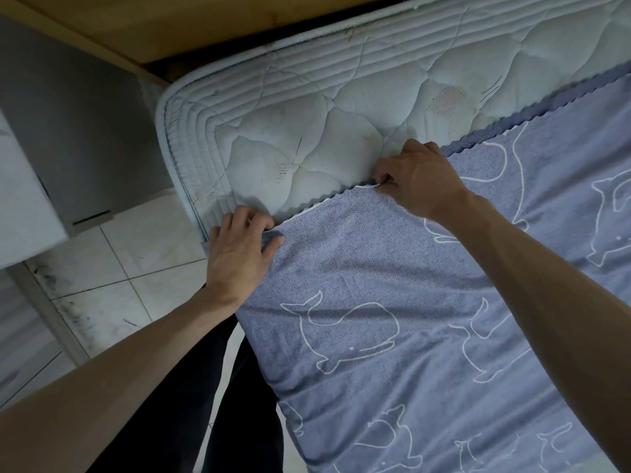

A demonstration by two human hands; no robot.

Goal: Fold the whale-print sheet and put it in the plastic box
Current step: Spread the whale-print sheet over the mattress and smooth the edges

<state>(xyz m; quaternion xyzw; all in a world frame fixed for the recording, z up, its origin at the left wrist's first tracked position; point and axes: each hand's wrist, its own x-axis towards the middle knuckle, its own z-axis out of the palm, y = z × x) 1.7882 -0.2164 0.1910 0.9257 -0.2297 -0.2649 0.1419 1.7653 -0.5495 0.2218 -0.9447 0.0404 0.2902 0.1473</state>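
— While the whale-print sheet (392, 302) lies spread over the mattress (307, 131), filling the lower right of the frame, where are the hands?

— Left hand (239, 247) grips its corner at centre; right hand (420, 175) pinches the scalloped edge just above.

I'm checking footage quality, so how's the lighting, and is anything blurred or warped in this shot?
Head view: dim, soft light; faint shadows under the left hand and right hand on the blue whale-print sheet; wide-angle bending of the quilted pale mattress edge; the frame's left side looks smeared.
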